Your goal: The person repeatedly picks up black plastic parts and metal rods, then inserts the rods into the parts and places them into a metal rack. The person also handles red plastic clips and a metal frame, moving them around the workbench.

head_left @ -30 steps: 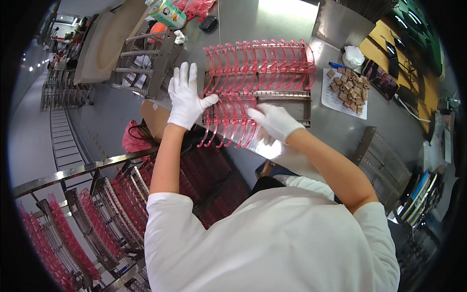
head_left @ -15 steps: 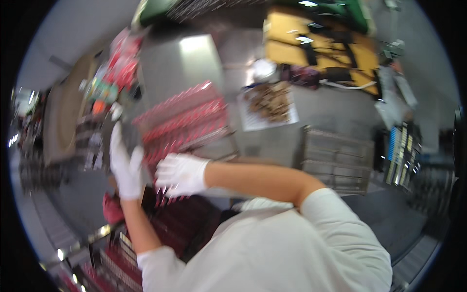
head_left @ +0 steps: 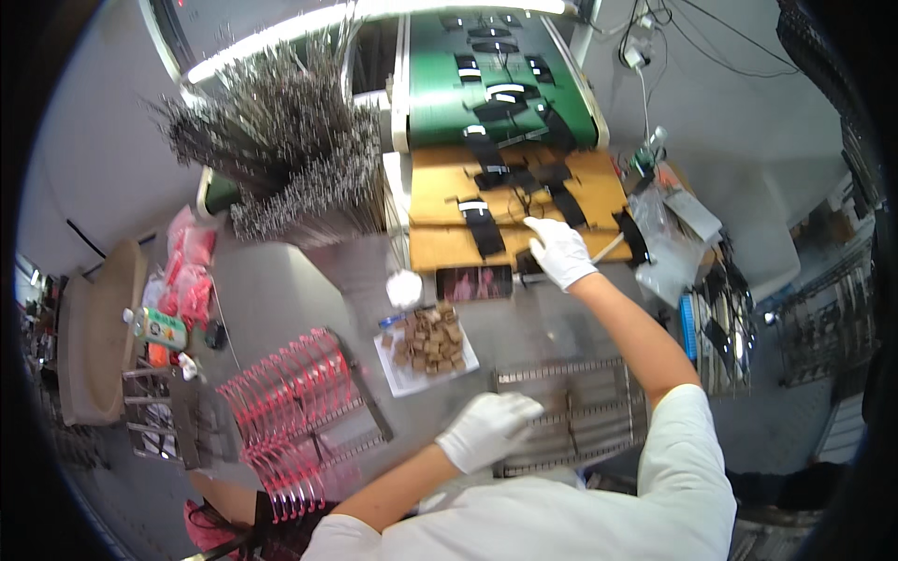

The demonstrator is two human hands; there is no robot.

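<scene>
My right hand (head_left: 563, 254), in a white glove, reaches over the near part of a yellow wooden board (head_left: 435, 210). Its fingers are stretched toward the black flat pieces with thin wires (head_left: 482, 229) lying there, and I see nothing held. My left hand (head_left: 488, 432), also gloved in white, hovers by the left end of a metal slotted rack (head_left: 571, 411). Its fingers are loosely bent and somewhat blurred, with no object visible in them. Farther left stands a rack with pink-coated loops (head_left: 290, 393).
Small brown blocks (head_left: 430, 341) lie heaped on white paper (head_left: 398, 374). Beyond them are a phone (head_left: 474, 282) and a white round thing (head_left: 404, 290). A green conveyor belt (head_left: 435, 107) carries more black pieces. Bundled metal wires (head_left: 290, 140) rise at the back left.
My view has swung to the right. Both hands have left the pink rack: the right has stretched out to the wooden board, the left has moved to the metal rack.
</scene>
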